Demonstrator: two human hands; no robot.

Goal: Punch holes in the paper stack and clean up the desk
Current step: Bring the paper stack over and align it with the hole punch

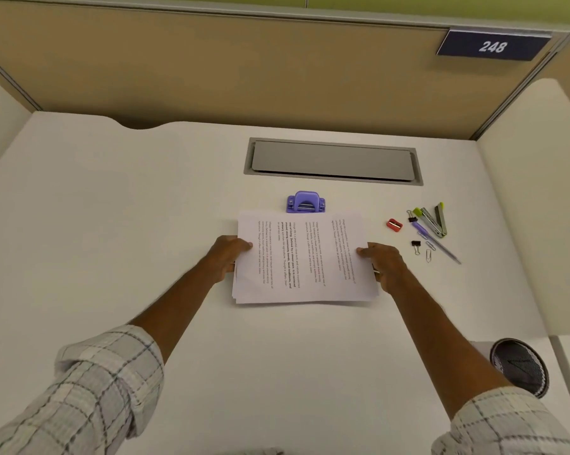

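A stack of printed white paper (pixel 305 257) is held at the middle of the white desk (pixel 113 224), its text running sideways. My left hand (pixel 226 256) grips the stack's left edge, thumb on top. My right hand (pixel 383 266) grips the right edge the same way. The stack's far edge meets a purple hole punch (pixel 306 202) that stands just behind it; whether the paper is inside the slot I cannot tell.
To the right lie a red pencil sharpener (pixel 394 224), an open stapler (pixel 434 220), a purple pen (pixel 436 242), two black binder clips (pixel 415 245) and paper clips (pixel 428 254). A grey cable hatch (pixel 333 160) sits behind the punch. A mesh waste bin (pixel 520 366) stands below the desk's right edge.
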